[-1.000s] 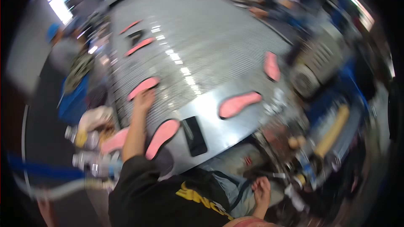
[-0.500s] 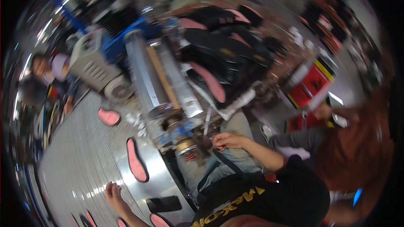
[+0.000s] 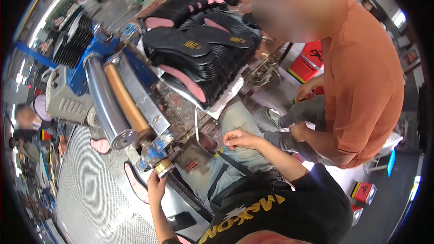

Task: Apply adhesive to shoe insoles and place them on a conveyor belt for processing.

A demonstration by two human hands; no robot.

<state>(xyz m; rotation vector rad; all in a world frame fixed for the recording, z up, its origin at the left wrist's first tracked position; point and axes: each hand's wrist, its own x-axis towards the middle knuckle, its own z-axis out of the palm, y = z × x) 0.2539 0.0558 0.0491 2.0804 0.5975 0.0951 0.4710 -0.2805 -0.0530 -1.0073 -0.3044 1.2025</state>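
Observation:
My left hand (image 3: 156, 189) is raised over the metal work surface (image 3: 168, 203), its fingertips beside the brass-coloured end (image 3: 163, 168) of a roller machine. Its fingers look loosely bent and apart; whether they touch the brass is unclear. Above my lap, in faded jeans, hovers my right hand (image 3: 242, 139), fingers loosely curled with gaps and nothing visible in them. A black strap (image 3: 236, 164) hangs just below it. Close to my left hand lies a pink insole with a black edge (image 3: 136, 182); another pink insole (image 3: 100, 145) sits farther off on the perforated belt (image 3: 92, 190).
Beyond the steel roller (image 3: 107, 104) and brown roller (image 3: 126, 97), stacked black shoe soles (image 3: 181, 47) cover a worn table. A dark flat object (image 3: 183, 220) lies by my left forearm. At right stands a co-worker in orange (image 3: 366, 86), near red boxes (image 3: 304, 65).
My view has swung to the right. My left hand has come up and right from the belt to the roller's brass end. The co-worker in orange now fills the right side.

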